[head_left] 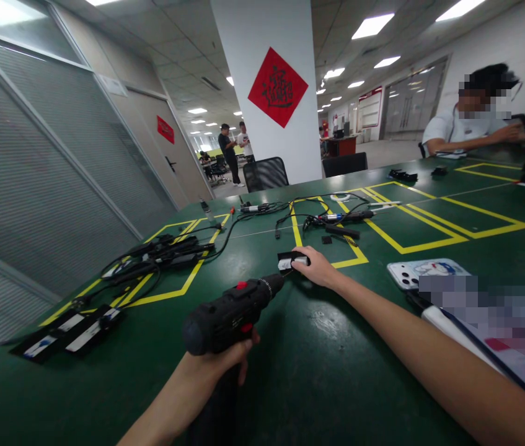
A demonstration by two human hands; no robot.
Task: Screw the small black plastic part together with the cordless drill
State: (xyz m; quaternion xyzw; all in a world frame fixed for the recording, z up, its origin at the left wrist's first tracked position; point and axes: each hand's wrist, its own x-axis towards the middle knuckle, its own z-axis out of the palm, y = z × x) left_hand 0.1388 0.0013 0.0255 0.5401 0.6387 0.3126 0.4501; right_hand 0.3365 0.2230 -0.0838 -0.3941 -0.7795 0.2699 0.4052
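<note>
My left hand (pixel 232 362) is wrapped round the grip of a black cordless drill (pixel 232 310) with a red switch, its tip pointing at a small black part with a white label (pixel 290 261). My right hand (pixel 315 265) reaches across the green table (pixel 327 371) and pins that part down with its fingers pressed on it. The drill's bit sits at the part's edge.
Black adapters and tangled cables (pixel 160 254) lie at the left, flat black labelled parts (pixel 69 331) nearer. More tools (pixel 341 217) rest among yellow tape lines. A phone (pixel 423 272) and a tablet lie at the right. A person sits at the far right corner (pixel 471 124).
</note>
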